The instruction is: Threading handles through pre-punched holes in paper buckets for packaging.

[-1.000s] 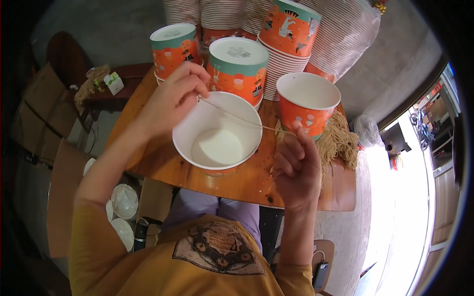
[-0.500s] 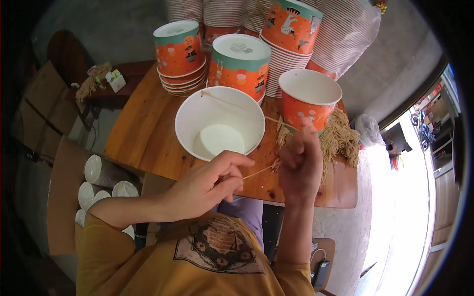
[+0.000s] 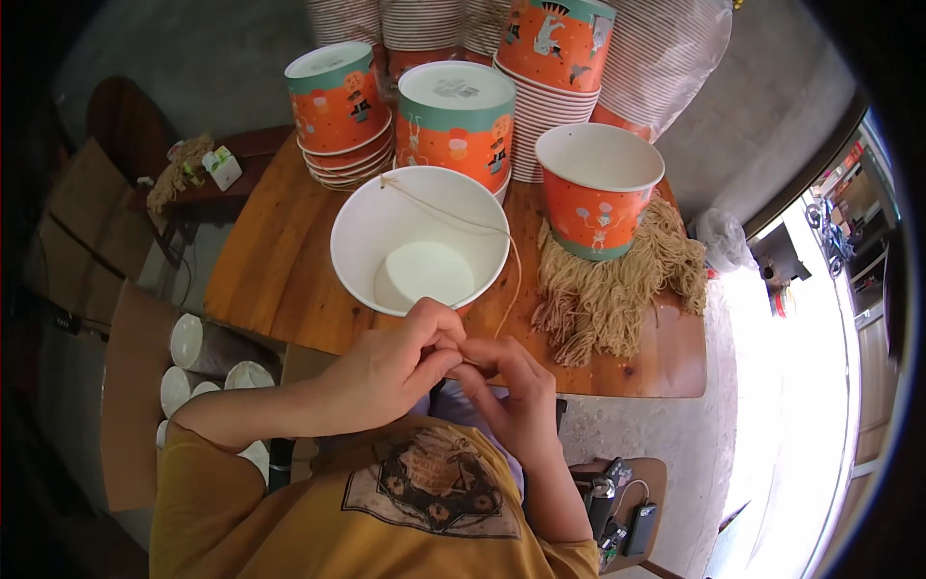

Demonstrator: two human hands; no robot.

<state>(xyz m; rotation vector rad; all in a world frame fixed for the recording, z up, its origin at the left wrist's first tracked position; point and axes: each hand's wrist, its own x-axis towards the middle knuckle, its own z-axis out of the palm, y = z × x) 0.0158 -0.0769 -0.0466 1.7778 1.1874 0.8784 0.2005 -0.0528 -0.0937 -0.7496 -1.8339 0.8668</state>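
Close together at the near table edge, my left hand point(image 3: 410, 362) and my right hand point(image 3: 511, 388) are both pinched on a thin tan string point(image 3: 520, 275). Its end between the fingertips is mostly hidden. From there the string curves up over the right rim of a white-lined paper bucket point(image 3: 359, 241) and crosses the opening to a small knot at the far left rim. The bucket stands just beyond my hands, its mouth facing me. To its right, an orange and green printed bucket point(image 3: 594, 207) stands upright by a thick bundle of tan strings point(image 3: 622, 289).
Upside-down bucket stacks point(image 3: 453, 116) line the back of the wooden table point(image 3: 270, 261), with plastic-wrapped stacks point(image 3: 666, 58) behind. At lower left, a cardboard box point(image 3: 135, 405) holds several wrapped white-ended rolls or cups. A stool point(image 3: 651, 482) carrying a power bank stands at lower right.
My right hand has come down and left from beside the printed bucket to meet my left hand. The string, pulled out to the right before, now hangs slack over the bucket's rim.
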